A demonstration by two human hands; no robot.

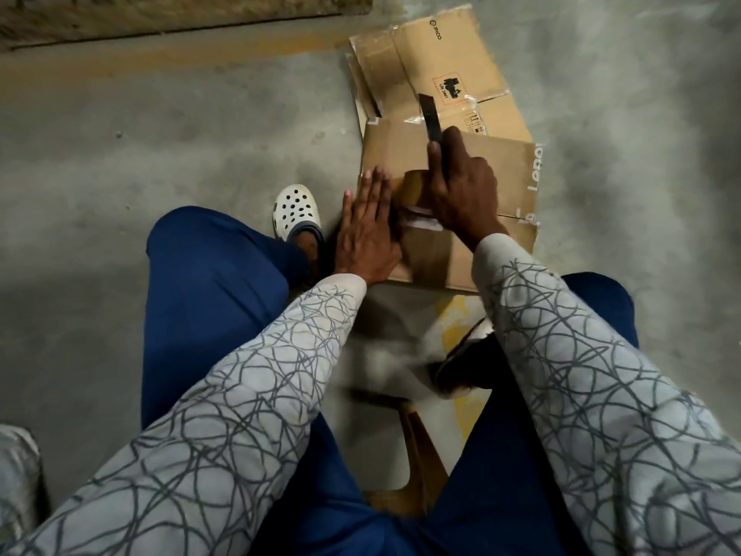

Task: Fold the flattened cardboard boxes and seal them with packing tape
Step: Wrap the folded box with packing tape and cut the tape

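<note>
Brown corrugated cardboard box (497, 174) stands on the concrete floor (160, 134), just in front of the person's knees and beside a white clog (296, 210); more flattened boxes (437, 62) lie behind it, touching it. The left hand (367, 226) presses flat on the top with straight fingers; the right hand (461, 186) grips a dark flat cutter (430, 114), which points away from the person. A strip of brown packing tape (429, 254) runs with its long axis from the near edge away. I judge the box light and stiff, but easy to dent; hold it flat on the panels, not on the loose flaps.
</note>
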